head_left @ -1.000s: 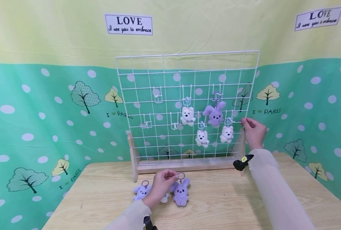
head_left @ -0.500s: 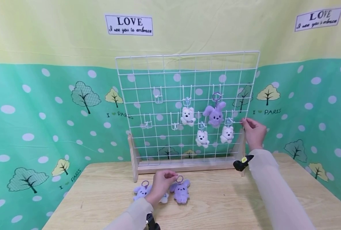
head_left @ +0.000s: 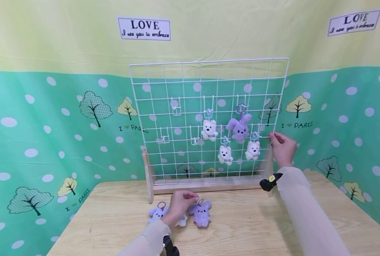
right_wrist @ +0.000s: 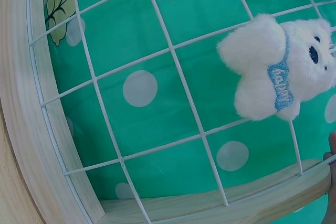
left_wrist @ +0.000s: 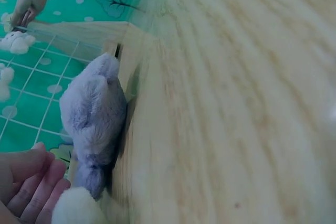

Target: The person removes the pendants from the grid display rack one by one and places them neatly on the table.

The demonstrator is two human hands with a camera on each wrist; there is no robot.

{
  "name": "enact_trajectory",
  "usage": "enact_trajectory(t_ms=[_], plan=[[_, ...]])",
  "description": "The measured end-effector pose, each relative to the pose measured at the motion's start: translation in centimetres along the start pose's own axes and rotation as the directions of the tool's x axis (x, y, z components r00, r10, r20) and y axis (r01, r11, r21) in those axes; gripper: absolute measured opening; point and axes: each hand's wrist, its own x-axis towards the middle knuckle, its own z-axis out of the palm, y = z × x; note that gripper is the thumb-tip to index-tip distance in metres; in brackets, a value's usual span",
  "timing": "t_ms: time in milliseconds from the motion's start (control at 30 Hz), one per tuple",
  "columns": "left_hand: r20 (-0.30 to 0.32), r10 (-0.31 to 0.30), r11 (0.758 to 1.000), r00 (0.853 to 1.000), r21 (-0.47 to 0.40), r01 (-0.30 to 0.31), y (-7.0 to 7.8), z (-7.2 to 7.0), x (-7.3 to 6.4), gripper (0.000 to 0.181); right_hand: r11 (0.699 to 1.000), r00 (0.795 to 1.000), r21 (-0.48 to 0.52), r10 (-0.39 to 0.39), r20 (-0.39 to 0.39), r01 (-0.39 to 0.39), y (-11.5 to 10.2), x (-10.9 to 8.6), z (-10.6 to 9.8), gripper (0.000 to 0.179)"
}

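My left hand (head_left: 181, 205) is low over the table, its thumb and fingertip pinching at the metal ring of a purple plush bunny keychain (head_left: 201, 216). In the left wrist view the bunny (left_wrist: 94, 108) lies against the wood, with the hand (left_wrist: 31, 184) beside it. Partly behind this hand are a second purple bunny keychain (head_left: 158, 213) and a white plush keychain (head_left: 182, 221). My right hand (head_left: 283, 146) pinches the right edge of the white wire grid rack (head_left: 209, 81). Near it hangs a white bear keychain (head_left: 252, 150), its bow (right_wrist: 281, 87) blue in the right wrist view.
Two other white bears (head_left: 209, 130) and a purple bunny (head_left: 239, 128) hang from hooks on the grid. Three bare hooks (head_left: 176, 110) are on its left half. The rack's wooden base (head_left: 209, 185) stands on the table (head_left: 241, 227), before a green and yellow cloth (head_left: 62, 142).
The purple bunny's ring and body have sunk slightly, the ring tipping back, while my left hand stays near the same spot. My right hand has kept its place on the rack.
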Motion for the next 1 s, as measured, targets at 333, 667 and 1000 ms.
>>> enact_trajectory(t_ms=[333, 667, 1000], plan=[[0.024, -0.011, 0.998, 1.0, -0.054, 0.012, 2.1, -0.6, 0.1, 0.014, 1.0, 1.0, -0.001, -0.017, -0.007, 0.017, 0.4, 0.2, 0.1, 0.039], [0.042, 0.065, 0.992, 0.997, -0.112, -0.06, 6.8, -1.6, 0.8, 0.014, 1.0, 1.0, -0.008, -0.024, 0.004, 0.024, 0.5, 0.3, 0.1, 0.042], [-0.008, 0.176, 0.972, 0.984, -0.157, -0.175, 15.3, -4.6, 2.1, 0.016, 1.0, 1.0, -0.007, -0.009, 0.002, 0.009, 0.6, 0.5, 0.1, 0.042]])
